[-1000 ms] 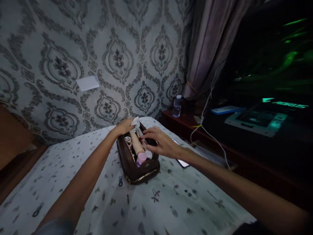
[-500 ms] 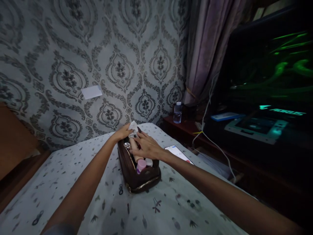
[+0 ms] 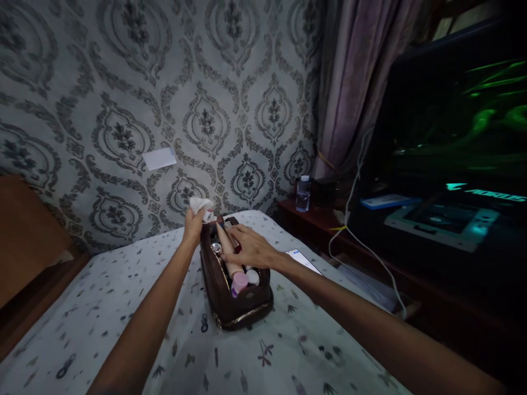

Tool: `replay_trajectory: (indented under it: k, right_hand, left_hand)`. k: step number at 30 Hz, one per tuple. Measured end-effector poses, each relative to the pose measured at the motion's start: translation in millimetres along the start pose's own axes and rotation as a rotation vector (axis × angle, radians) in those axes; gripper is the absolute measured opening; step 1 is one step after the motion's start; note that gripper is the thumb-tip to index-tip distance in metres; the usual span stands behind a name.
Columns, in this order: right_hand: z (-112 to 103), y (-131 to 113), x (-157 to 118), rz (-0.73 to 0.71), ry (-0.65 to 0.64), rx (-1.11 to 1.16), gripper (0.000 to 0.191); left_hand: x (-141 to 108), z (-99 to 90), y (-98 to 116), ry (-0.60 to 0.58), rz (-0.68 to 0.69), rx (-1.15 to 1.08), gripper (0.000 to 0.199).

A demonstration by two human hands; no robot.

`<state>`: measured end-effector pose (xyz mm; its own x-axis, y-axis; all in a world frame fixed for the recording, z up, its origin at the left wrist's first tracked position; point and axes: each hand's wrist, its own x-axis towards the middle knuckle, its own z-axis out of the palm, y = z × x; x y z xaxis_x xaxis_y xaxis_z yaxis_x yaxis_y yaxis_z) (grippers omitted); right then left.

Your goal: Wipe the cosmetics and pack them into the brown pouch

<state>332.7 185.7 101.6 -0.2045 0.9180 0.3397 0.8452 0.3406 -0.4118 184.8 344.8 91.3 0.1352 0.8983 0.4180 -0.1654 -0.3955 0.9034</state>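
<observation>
A dark brown zip-up makeup bag [image 3: 242, 307] stands unzipped on the bed, packed with cosmetics. Inside lie a long beige tube [image 3: 225, 247] with a pink cap [image 3: 240, 282], a round white lid [image 3: 253, 277] and a small dark red item [image 3: 237, 247]. My left hand [image 3: 192, 226] is closed round a crumpled white tissue [image 3: 200, 206], above the bag's far left corner. Over the right side of the opening lies my right hand [image 3: 252, 247], thumb and fingers apart, the thumb touching the beige tube. Some fingertips dip among the contents and are hidden.
A phone [image 3: 303, 260] with a lit screen lies right of the bag, partly behind my right forearm. A water bottle [image 3: 303, 195] stands on the dark red ledge [image 3: 284, 206]. A white cable [image 3: 373, 253] hangs before the dark computer case [image 3: 411, 159]. A cardboard box [image 3: 28, 236] is at left.
My left hand has drawn the white tissue up and left, away from the bag's far end. More of the contents shows. My right hand has stayed over the bag.
</observation>
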Motion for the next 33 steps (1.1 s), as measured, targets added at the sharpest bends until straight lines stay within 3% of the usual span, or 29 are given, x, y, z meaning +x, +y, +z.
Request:
replay_trajectory:
  k: [5, 9, 11, 14, 21, 26, 33]
  right_hand:
    - [3.7, 11.4, 7.0, 0.074, 0.016, 0.098, 0.082]
    - [5.8, 12.1, 11.0, 0.194, -0.062, 0.094, 0.078]
    - [5.4, 13.1, 11.8, 0.194, -0.123, 0.147, 0.079]
    - [5.2, 16.5, 12.4, 0.158, -0.173, 0.214, 0.081]
    - [6.8, 24.3, 14.1, 0.064, -0.128, 0.207, 0.07]
    - [4.2, 23.9, 19.2, 0.042, -0.171, 0.19, 0.058]
    - [7.5, 20.3, 23.5, 0.128, -0.182, 0.154, 0.062]
  left_hand:
    - [-46.4, -17.6, -6.3, 0.114, -0.01, -0.06, 0.048]
    - [-76.1, -11.1, 1.7, 0.132, -0.096, -0.136, 0.051]
    - [-83.5, -5.7, 10.9, 0.085, -0.115, -0.149, 0.051]
    - [-89.4, -2.0, 22.7, -0.032, -0.129, -0.114, 0.051]
    - [-96.3, -5.8, 32.2, -0.183, -0.292, 0.003, 0.06]
    - [-103.4, -5.5, 43.8, -0.22, -0.366, 0.039, 0.062]
    - [-103.6, -4.8, 52.7, -0.29, -0.424, -0.008, 0.069]
